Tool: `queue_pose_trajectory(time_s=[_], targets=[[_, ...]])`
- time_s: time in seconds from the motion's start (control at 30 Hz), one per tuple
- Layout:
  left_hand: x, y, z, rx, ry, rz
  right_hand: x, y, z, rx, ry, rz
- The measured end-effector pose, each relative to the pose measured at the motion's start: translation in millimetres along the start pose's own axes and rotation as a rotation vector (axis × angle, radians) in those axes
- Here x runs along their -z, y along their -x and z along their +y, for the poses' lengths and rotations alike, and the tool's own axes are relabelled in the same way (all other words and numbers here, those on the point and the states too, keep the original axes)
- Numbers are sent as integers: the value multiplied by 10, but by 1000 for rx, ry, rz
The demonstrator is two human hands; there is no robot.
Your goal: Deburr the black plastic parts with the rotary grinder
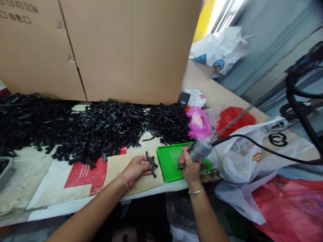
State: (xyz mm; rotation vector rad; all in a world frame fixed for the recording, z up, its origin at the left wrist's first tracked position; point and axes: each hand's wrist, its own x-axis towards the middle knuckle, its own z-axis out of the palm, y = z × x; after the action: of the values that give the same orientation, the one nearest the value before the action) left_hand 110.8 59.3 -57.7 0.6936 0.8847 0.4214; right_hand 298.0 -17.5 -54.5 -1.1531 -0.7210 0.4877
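Observation:
My left hand (138,168) pinches a small black jointed part (151,164) with several arms, over a tan textured mat (114,168). Wrapped round a grey electric screwdriver (199,152) is my right hand (189,165). The screwdriver hangs from a coiled spring (239,117) and trails a black cable (262,145). Below it lies a green perforated tray (166,168) with small metal pieces, probably screws, at its right side. The tool's tip is hidden by my hand and the tray's clutter.
Heaps of black parts (111,124) spread along the back of the table before a tall cardboard box (106,50). To the right are a pink bag (199,124), a red bag (233,121) and white plastic bags (234,158). A clear container (5,168) stands at the left edge.

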Motion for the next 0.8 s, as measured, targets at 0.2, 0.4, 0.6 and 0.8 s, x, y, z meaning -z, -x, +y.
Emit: queue_pose_trajectory(time_s=[0.2, 0.4, 0.6, 0.8], targets=[[10, -7, -17, -12, 20, -35, -189, -23, -244, 5, -154, 79], [1, 1, -7, -20, 21, -61, -698, 53, -314, -75, -278, -16], [-10, 23, 11, -25, 19, -65, -953, 109, -146, -149, -303, -78], [-4, 20, 10, -25, 4, -67, -977, 98, -138, -158, -320, -68]])
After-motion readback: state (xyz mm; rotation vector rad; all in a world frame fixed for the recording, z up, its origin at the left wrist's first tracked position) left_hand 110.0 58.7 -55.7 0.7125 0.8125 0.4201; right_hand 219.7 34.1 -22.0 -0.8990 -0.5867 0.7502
